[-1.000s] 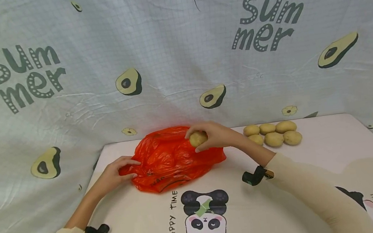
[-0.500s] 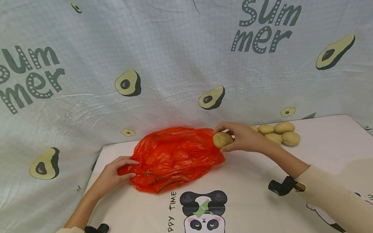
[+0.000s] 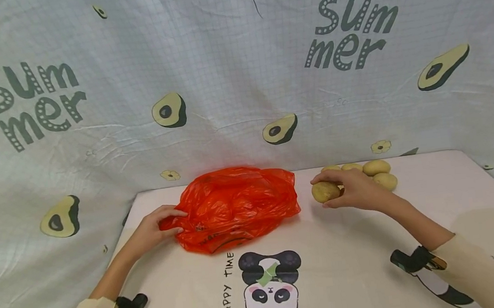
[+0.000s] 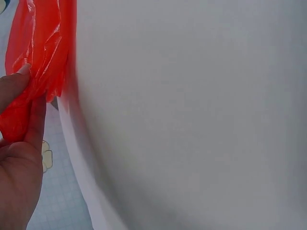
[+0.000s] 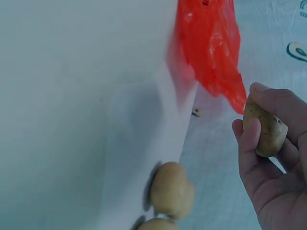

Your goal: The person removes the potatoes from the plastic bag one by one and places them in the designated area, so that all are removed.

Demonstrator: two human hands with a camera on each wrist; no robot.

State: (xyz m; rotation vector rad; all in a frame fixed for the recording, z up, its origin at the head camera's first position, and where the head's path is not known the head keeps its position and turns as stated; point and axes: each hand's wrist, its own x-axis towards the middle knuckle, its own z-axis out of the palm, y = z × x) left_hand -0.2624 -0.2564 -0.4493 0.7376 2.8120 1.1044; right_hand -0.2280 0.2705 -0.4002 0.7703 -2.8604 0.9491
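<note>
A crumpled red plastic bag (image 3: pixel 239 207) lies at the back of the table, left of the middle, with rounded bulges showing through it. My left hand (image 3: pixel 154 229) pinches the bag's left end; the left wrist view shows the thumb pressing the red plastic (image 4: pixel 45 48) against the fingers. Right of the bag, my right hand (image 3: pixel 361 189) grips a yellowish potato (image 3: pixel 325 192) between thumb and fingers. In the right wrist view this held potato (image 5: pixel 261 127) has small dark specks. Several other potatoes (image 3: pixel 377 167) sit behind the right hand, partly hidden by it.
The white table (image 3: pixel 332 275) carries panda prints and lettering. Its back edge meets a pale hanging cloth (image 3: pixel 221 76) printed with avocados. Loose potatoes (image 5: pixel 168 189) lie near that edge. A black wrist camera (image 3: pixel 131 304) sits on the left forearm, another (image 3: pixel 414 259) on the right.
My right hand has carried the potato rightward, from over the bag's right part to a spot beside the other potatoes. The left hand has stayed at the bag's left end.
</note>
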